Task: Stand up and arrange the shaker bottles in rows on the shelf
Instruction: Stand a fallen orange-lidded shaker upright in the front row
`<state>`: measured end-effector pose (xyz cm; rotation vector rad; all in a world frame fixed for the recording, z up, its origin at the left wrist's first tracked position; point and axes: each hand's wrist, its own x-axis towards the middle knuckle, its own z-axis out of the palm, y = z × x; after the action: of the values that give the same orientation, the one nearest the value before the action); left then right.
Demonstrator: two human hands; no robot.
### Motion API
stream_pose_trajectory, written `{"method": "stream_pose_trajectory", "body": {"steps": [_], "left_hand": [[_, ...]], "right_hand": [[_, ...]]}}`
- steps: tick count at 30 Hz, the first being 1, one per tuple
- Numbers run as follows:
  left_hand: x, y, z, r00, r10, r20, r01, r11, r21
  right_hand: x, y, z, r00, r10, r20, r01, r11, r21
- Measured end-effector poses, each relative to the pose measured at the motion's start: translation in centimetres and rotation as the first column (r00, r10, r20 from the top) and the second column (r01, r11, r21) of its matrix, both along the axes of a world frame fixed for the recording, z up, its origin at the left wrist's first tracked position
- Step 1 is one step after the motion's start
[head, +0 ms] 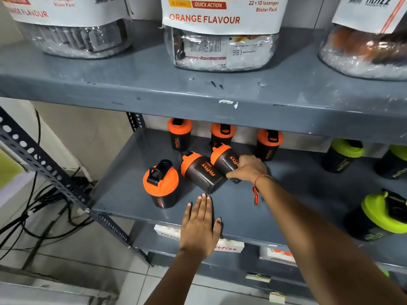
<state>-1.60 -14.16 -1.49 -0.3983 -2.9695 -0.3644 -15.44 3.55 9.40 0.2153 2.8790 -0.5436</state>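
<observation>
The grey painted metal shelf (253,208) at mid-height serves as reference. On it, two dark translucent shaker bottles with orange lids lie tipped on their sides near the middle, lids pointing up-left. The right hand (250,168) is clamped around the base end of the farther tipped shaker bottle (225,160), fingers wrapped over its body; a red thread bracelet (261,179) sits on that wrist. The nearer tipped shaker bottle (201,171) lies touching the first, just left of it, with its base toward the shelf's front.

The left hand (199,225) lies flat and palm-down on the shelf's front edge, fingers extended and together, holding nothing; its fingertips are just short of the nearer tipped bottle.

One upright shaker bottle with an orange lid and black flip cap (160,184) stands at the shelf's front left. Three further upright orange-lidded shaker bottles stand in a row along the shelf's back: left (179,134), middle (222,133), right (268,144).

Toward the shelf's right end stand dark shaker bottles with lime-green lids (343,155), one near the front (381,216).

On the upper shelf board (154,84) above rest clear plastic jars with white lozenge labels (222,29). Black cables (44,203) hang left of the shelf frame.
</observation>
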Motion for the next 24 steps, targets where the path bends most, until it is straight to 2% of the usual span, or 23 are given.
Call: {"method": "stream_pose_trajectory", "body": {"steps": [4,7,11,13,15,20,24], "left_hand": [[0.1,-0.1,0.0,1.000,-0.008,0.000,0.008,1.000,-0.009],[0.2,-0.1,0.1,1.000,-0.003,-0.002,0.003,1.000,-0.015],[0.2,-0.1,-0.1,1.000,-0.004,-0.005,0.004,1.000,-0.013],[0.2,-0.1,-0.2,1.000,-0.003,0.000,0.003,1.000,-0.015],[0.1,-0.1,-0.1,1.000,-0.001,-0.002,0.001,1.000,-0.013],[0.1,-0.1,-0.1,1.000,-0.007,-0.015,0.007,1.000,-0.006],[0.3,-0.1,-0.1,1.000,-0.009,-0.012,0.009,1.000,-0.005]], "right_hand": [[0.9,0.4,-0.8,0.995,-0.063,-0.072,0.056,0.994,-0.092],[1.8,0.2,-1.8,0.963,-0.176,-0.204,0.120,0.958,-0.261],[3.1,-1.2,-3.5,0.844,-0.426,-0.327,0.175,0.794,-0.583],[3.7,-1.8,-4.2,0.801,-0.505,-0.322,0.190,0.724,-0.663],[4.0,-2.0,-5.1,0.790,-0.527,-0.315,0.204,0.709,-0.675],[4.5,-1.9,-6.3,0.799,-0.505,-0.326,0.240,0.765,-0.598],[4.7,-1.9,-6.3,0.793,-0.520,-0.317,0.269,0.766,-0.583]]}}
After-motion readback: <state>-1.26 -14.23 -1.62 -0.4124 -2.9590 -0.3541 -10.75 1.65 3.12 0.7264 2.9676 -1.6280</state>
